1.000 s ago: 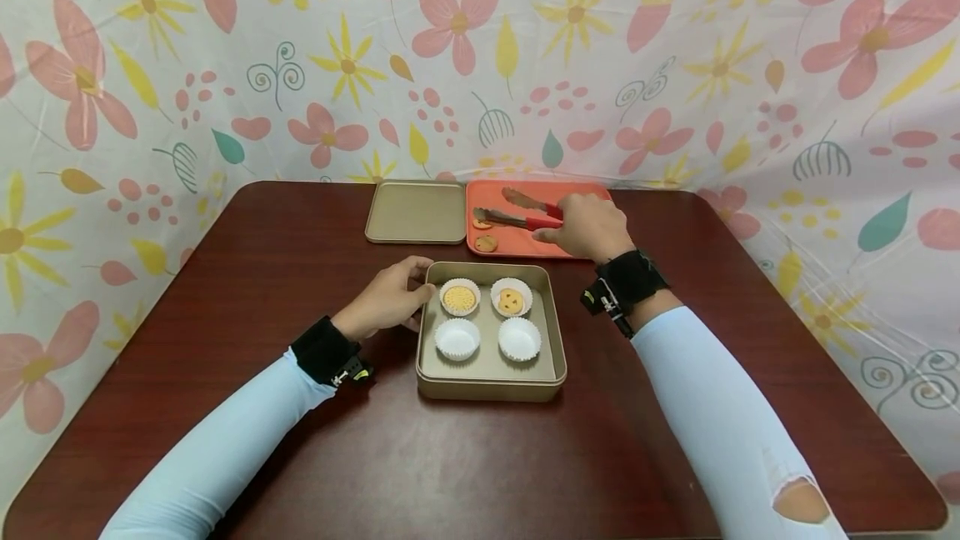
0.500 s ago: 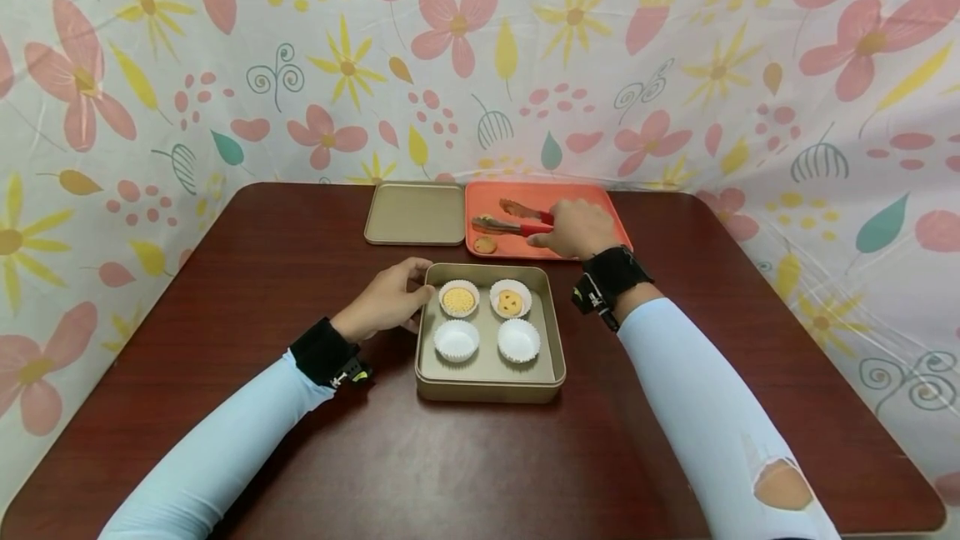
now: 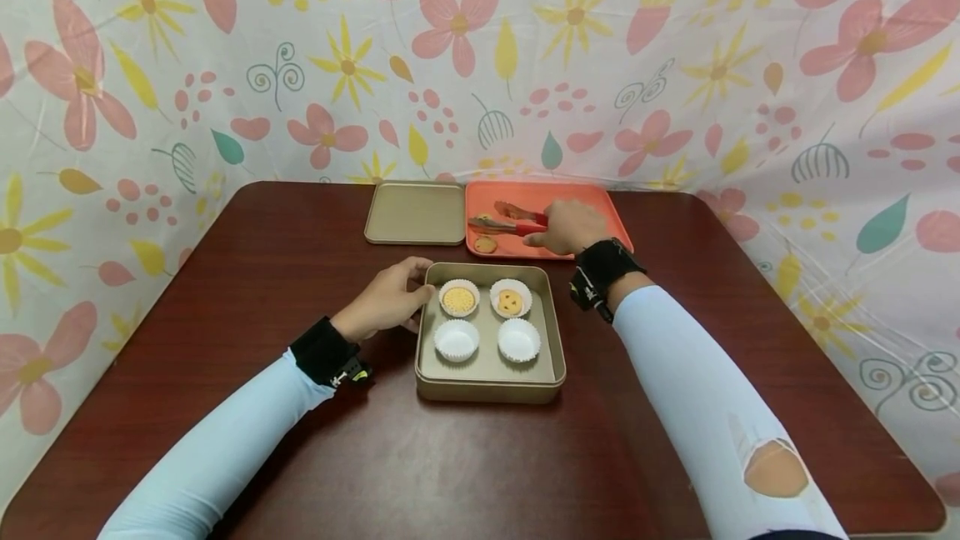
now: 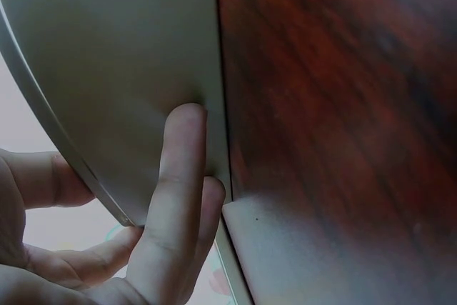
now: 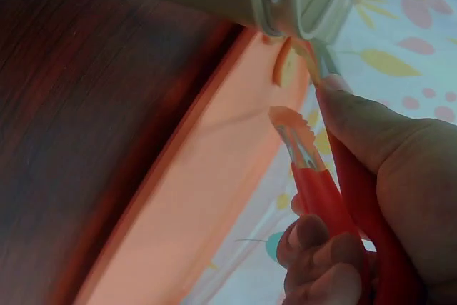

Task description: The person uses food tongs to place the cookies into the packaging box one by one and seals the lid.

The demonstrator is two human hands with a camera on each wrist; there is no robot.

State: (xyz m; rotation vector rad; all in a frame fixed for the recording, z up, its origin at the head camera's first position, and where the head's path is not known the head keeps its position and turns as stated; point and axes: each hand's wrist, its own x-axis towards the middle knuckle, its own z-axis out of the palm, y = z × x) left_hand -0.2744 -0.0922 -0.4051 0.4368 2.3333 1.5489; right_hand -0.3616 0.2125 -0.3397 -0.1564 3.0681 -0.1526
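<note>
My right hand (image 3: 573,227) holds red-handled tongs (image 3: 517,229) over the orange tray (image 3: 570,244), their arms spread apart. A round cookie (image 3: 485,244) lies at the tray's front left; another is partly hidden behind the tong tips. In the right wrist view, fingers and thumb wrap the red handles of the tongs (image 5: 325,191). My left hand (image 3: 390,298) grips the left wall of a square gold tin (image 3: 487,390), thumb at the rim, fingers against the outside. Inside, two paper cups hold a yellow cookie (image 3: 459,299) and a cookie with holes (image 3: 510,302). Two plain white paper cups (image 3: 457,341) sit in front.
A flat gold tray or lid (image 3: 416,215) lies left of the orange tray at the back of the brown table (image 3: 300,273). A flower-patterned sheet (image 3: 345,107) hangs right behind the table's far edge.
My right hand has moved left and slightly down with the tongs, bringing their tips closer over the cookies on the orange tray. The left hand and tin have stayed in place.
</note>
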